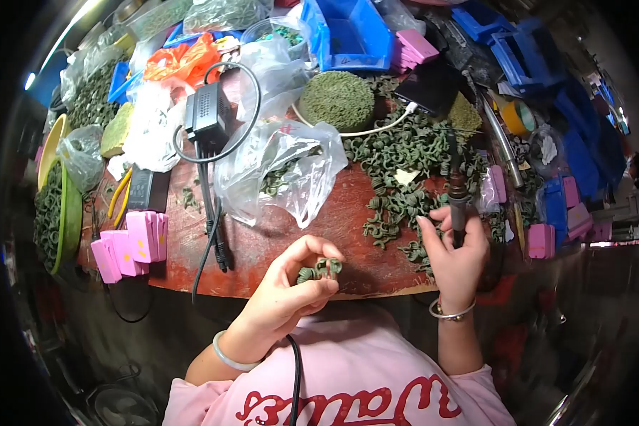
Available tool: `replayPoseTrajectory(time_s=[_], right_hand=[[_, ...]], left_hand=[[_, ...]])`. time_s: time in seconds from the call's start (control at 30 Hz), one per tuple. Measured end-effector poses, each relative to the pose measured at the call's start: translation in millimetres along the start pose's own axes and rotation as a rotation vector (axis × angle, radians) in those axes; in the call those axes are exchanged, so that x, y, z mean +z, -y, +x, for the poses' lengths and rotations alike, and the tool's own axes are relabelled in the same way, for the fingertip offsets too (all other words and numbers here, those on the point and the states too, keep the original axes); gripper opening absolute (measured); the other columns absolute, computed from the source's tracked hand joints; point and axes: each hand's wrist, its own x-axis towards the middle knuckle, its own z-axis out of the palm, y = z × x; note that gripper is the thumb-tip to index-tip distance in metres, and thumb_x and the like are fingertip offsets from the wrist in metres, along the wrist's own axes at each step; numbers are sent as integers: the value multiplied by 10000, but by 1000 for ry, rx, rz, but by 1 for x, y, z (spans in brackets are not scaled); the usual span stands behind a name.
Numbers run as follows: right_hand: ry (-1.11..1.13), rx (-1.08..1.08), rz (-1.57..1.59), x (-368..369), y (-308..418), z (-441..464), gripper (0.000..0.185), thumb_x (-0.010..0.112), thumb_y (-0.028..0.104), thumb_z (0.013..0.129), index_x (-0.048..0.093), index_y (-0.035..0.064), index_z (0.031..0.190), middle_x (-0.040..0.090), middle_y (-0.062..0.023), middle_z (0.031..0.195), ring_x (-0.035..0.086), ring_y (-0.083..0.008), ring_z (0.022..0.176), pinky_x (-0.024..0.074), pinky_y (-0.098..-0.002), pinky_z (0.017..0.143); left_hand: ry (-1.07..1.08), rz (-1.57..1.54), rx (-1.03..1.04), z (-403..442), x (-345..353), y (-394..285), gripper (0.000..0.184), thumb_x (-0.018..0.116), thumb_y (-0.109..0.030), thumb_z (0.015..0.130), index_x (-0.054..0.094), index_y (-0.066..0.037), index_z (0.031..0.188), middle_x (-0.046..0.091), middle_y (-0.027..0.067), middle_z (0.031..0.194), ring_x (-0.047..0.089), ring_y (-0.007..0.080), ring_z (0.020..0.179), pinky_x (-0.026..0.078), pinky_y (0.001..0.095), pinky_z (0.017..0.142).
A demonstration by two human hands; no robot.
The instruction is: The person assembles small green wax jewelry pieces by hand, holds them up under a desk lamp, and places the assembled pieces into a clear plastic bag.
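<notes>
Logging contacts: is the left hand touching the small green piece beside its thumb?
Touching. The head view shows the left hand with the small green piece pinched between thumb and fingers.

A light strip [71,30] shines beyond the scuffed red table [252,266].

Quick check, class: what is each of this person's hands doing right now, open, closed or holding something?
Left hand: closed, pinching a small green piece.
Right hand: closed, holding a dark, slim tool.
</notes>
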Motion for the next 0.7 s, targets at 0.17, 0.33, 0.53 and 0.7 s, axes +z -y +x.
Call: replayPoseTrajectory(time_s=[0.17,0.33,0.53,0.7], right_hand=[[64,42,-4,7,-4,11,221,755,43,733,554,10,821,563,-21,708,455,-49,521,372,-238,425],[44,-53,-214,8,-9,10,290,696,184,821,469,32,724,532,-140,558,574,-245,468,425,-346,433],[-103,-31,-90,-1,-7,0,253,661,207,832,480,30,840,558,-159,682,564,-373,596,426,-442,508],[53,63,243,3,19,-18,160,638,141,838,523,39,883,551,-130,659,576,-315,587,417,-391,516]], left_hand=[[-22,11,-16,-4,4,-1,294,608,29,816,504,-57,1078,488,-14,803,397,31,574,280,179,471],[-171,114,16,2,9,-3,289,635,-14,788,504,-55,1042,498,3,749,447,66,550,298,178,440],[-71,192,-28,18,-5,1,129,609,-83,876,555,-67,992,590,42,884,529,107,653,379,161,438],[-375,173,-58,29,15,2,143,637,-52,852,585,-58,984,626,68,904,569,109,700,376,177,481]])
